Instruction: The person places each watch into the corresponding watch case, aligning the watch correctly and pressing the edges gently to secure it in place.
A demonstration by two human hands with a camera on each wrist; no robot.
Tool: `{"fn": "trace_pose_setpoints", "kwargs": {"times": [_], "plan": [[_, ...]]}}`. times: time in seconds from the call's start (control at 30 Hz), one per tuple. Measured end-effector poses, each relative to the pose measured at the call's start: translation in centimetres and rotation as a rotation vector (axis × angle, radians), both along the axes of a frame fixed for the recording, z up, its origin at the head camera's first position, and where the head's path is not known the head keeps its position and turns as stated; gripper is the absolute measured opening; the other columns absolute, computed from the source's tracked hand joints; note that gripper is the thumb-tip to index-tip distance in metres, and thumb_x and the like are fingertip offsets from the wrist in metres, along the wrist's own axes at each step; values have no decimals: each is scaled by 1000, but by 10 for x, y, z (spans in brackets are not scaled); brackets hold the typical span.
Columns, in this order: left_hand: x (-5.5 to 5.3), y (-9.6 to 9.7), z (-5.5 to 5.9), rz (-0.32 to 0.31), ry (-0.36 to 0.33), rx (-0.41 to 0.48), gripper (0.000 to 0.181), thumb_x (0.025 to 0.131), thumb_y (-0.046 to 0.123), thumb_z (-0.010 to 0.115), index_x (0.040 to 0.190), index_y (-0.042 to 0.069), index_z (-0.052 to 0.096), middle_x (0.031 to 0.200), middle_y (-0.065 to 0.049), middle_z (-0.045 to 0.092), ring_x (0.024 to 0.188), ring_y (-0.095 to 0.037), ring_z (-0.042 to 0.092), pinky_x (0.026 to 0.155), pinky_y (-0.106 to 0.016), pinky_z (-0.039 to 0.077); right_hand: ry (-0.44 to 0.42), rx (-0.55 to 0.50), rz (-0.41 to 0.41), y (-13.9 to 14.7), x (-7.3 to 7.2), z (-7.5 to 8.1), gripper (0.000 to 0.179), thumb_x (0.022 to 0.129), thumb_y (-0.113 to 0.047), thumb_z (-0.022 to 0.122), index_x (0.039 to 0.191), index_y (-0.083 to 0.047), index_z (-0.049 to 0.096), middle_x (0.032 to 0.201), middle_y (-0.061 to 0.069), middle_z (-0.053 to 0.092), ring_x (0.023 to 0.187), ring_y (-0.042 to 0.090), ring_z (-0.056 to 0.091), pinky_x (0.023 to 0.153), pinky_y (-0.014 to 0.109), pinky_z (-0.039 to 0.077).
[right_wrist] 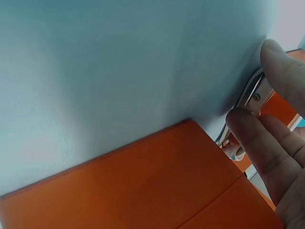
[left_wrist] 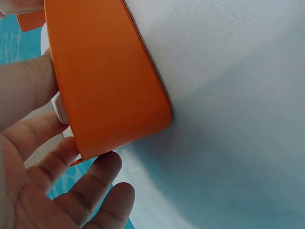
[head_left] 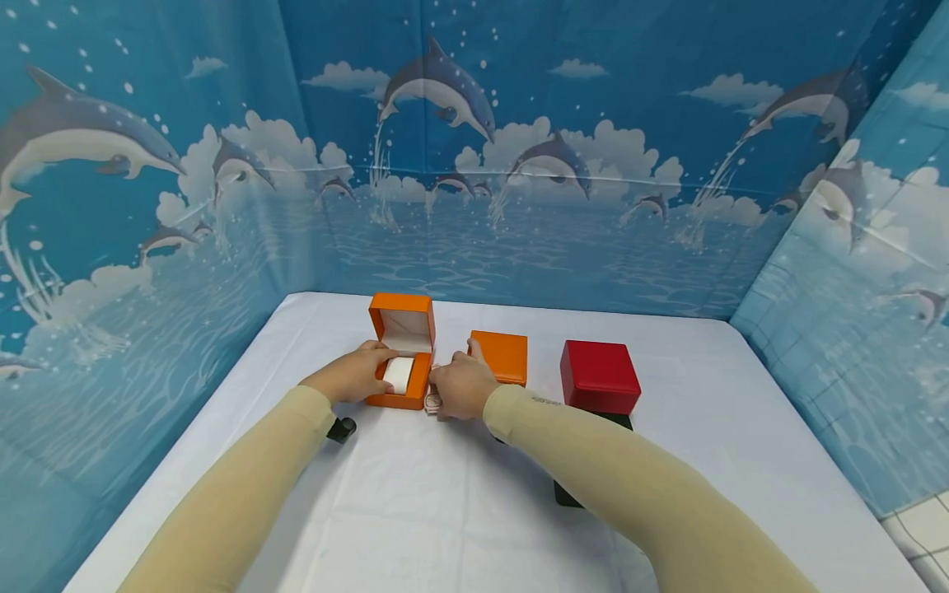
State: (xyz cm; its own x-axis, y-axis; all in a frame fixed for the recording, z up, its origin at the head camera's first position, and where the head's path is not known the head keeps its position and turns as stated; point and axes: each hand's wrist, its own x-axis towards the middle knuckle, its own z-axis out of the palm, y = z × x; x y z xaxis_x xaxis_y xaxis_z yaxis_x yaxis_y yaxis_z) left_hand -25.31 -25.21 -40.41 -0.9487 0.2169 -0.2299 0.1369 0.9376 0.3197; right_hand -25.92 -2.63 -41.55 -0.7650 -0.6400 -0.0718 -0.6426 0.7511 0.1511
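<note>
An orange watch box (head_left: pixel 404 403) stands with its lid up at the table's left, a white cushion (head_left: pixel 399 375) inside. My left hand (head_left: pixel 352 375) is at the box's left side, thumb and fingers reaching in and pinching the cushion; some fingers lie outside the wall in the left wrist view. Just right of this box, my right hand (head_left: pixel 465 385) holds a pale wristwatch (head_left: pixel 433 403) between thumb and fingers. Its metal edge shows in the right wrist view, and the hand covers part of it. A second orange box (head_left: pixel 501 356), closed, sits behind the right hand.
A closed red box (head_left: pixel 600 376) stands farther right. Dark items (head_left: pixel 567 494) show partly from beneath my right forearm. White cloth (head_left: pixel 400 511) covers the table, and a blue dolphin-print curtain (head_left: pixel 489 247) hangs behind and at both sides.
</note>
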Motion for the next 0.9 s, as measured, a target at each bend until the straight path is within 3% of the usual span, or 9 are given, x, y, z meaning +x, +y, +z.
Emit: {"fn": "trace_pose_setpoints", "kwargs": {"times": [0.3, 0.6, 0.9], "plan": [[0, 1, 0, -4, 6, 17, 71, 99, 34, 75, 161, 15, 45, 164, -20, 36, 143, -38, 51, 121, -57, 40, -27, -80, -4, 2, -1, -1, 36, 84, -42, 87, 117, -30, 76, 96, -16, 76, 99, 21, 59, 120, 63, 23], [-1, 3, 2, 5, -14, 1, 72, 99, 33, 76, 160, 13, 44, 163, -21, 35, 141, -36, 52, 121, -56, 41, -57, -69, -8, 1, 0, 5, 8, 93, -33, 77, 99, -30, 73, 86, -16, 69, 95, 20, 56, 119, 63, 24], [-7, 3, 3, 8, -46, -11, 76, 97, 34, 79, 161, 12, 43, 161, -20, 33, 134, -35, 54, 120, -55, 43, -54, -44, -8, 1, 0, 5, 7, 93, -31, 76, 94, -30, 70, 85, -15, 68, 92, 18, 54, 117, 59, 26]]}}
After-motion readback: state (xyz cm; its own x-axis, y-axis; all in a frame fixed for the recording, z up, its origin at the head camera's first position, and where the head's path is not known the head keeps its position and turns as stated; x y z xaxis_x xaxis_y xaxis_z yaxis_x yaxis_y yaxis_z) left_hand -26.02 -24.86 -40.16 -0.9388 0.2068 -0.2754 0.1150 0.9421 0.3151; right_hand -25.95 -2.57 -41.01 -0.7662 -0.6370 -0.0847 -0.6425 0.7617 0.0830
